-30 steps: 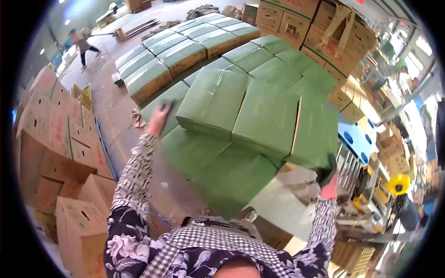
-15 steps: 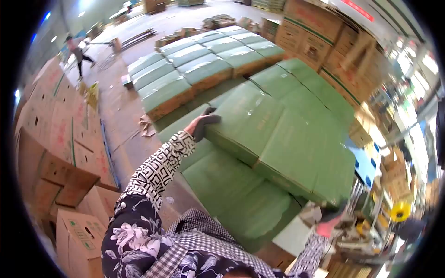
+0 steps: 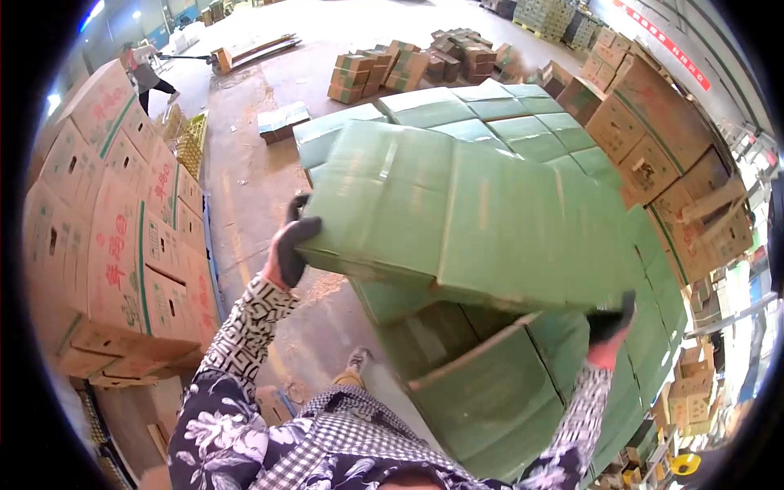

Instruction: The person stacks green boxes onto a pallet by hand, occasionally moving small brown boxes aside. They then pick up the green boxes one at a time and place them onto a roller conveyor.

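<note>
A row of green boxes [image 3: 482, 216] is held up between my two gloved hands, tilted above a stack of green boxes [image 3: 498, 392]. My left hand [image 3: 294, 242] wraps round the row's left end, with the thumb on the near corner. At the near right edge, my right hand [image 3: 611, 324] grips the row from below and the side, its fingers partly hidden. Beneath the row, a brown gap and raised box edges show in the stack. Further green-topped boxes [image 3: 523, 135] stand behind it.
Printed brown cartons [image 3: 114, 253] are stacked at the left. Tall brown cartons [image 3: 645, 131] stand at the back right. Small bundles [image 3: 359, 75] lie on the floor behind. A person [image 3: 147, 73] pulls a pallet jack [image 3: 253, 53] at the upper left.
The green row has been lifted off the stack and carried left, both hands with it. The view has shifted, and the brown cartons at the left show more fully.
</note>
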Tool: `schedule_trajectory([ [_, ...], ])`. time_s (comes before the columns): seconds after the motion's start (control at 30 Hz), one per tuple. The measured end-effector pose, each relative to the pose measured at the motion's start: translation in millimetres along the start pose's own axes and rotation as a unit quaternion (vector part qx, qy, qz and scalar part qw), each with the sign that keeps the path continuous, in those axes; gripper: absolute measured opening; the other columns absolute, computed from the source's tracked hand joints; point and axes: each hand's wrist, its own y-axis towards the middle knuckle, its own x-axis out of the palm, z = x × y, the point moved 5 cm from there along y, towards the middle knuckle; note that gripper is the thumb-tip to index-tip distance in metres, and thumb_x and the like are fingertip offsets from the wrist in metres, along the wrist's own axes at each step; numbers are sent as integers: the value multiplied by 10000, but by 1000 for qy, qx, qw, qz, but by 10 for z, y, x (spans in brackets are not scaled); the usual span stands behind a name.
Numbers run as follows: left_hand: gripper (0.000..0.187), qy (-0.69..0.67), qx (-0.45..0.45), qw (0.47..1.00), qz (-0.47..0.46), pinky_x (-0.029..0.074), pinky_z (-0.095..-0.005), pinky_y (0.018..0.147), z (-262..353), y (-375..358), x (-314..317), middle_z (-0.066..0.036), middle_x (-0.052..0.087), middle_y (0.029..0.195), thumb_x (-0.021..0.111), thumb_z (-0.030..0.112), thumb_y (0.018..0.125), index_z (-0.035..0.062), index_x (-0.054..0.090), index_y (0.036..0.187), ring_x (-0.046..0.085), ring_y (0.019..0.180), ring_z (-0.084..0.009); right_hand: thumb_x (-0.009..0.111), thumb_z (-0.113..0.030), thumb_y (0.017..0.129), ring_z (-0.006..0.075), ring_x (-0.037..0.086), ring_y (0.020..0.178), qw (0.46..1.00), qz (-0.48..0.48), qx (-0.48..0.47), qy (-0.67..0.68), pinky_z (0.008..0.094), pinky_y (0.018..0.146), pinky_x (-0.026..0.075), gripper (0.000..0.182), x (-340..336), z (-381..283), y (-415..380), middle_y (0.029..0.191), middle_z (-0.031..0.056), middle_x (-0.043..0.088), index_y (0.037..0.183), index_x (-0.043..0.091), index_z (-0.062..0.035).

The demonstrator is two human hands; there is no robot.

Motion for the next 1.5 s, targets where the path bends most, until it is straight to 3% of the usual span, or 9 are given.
schedule_trajectory([
  [0.27,439,22,110,986,123,403,-343,936,493,786,-1048,-88,530,1137,572,184,833,66,429,1231,513,1060,-208,535,-444,871,185,582,790,936,-311,164,-24,319,659,480,415,3461,1186,1441,948,38,610,1130,562,-120],
  [0.33,423,73,136,979,135,399,-333,933,381,997,-1071,-76,524,1129,571,191,851,69,426,1229,507,1058,-192,515,-437,893,170,529,1008,890,-400,-126,-177,335,816,464,460,3610,1637,2109,1111,70,586,1198,562,-96],
  [0.43,486,172,109,970,134,383,-313,921,133,1220,-1115,-103,488,1135,569,231,884,55,324,1265,479,1038,-181,525,-637,801,182,462,1137,922,-178,94,-332,308,979,336,811,3441,2339,2867,1296,94,494,1309,475,-8],
  [0.67,475,98,148,966,188,353,-311,945,-41,1270,-966,-96,470,1171,564,236,879,28,345,1245,451,1068,-176,518,-647,788,366,544,1100,800,216,-141,-542,441,893,419,802,3370,2098,2737,1126,259,592,1013,612,117],
  [0.73,375,66,206,945,247,335,-305,965,-219,1271,-1013,-69,470,1192,523,186,898,19,414,1216,454,1086,-178,545,-598,799,358,563,1065,865,241,-183,-399,413,890,431,786,3310,2127,2555,1094,252,609,1099,563,129],
  [0.8,368,12,198,946,255,339,-302,960,-223,1290,-869,-71,486,1178,523,178,900,18,413,1213,460,1077,-174,620,-446,814,273,525,1045,974,-30,3,-225,341,958,376,798,3223,2683,2884,1245,168,524,1324,347,104],
  [1.13,399,-23,205,956,210,313,-318,996,-445,1673,-1324,-64,478,1195,519,244,924,48,408,1253,423,1128,-165,518,-175,924,175,564,1031,968,-216,15,-128,276,943,424,357,3682,2326,1171,1147,125,597,1181,527,72],
  [1.27,320,-22,103,967,233,513,-269,533,-417,1272,-1663,-44,603,964,547,263,918,73,536,1174,582,661,-151,552,-246,910,152,601,931,905,-354,175,-160,302,813,490,355,3204,1778,69,1045,67,637,1172,563,-7],
  [1.5,374,247,261,933,-26,376,-368,995,-587,-400,196,-132,537,1211,577,54,802,-6,533,1168,489,1152,-255,596,-148,854,136,523,1077,802,-434,171,-374,262,929,412,456,1515,-538,-2003,1191,74,575,1270,483,1],
])
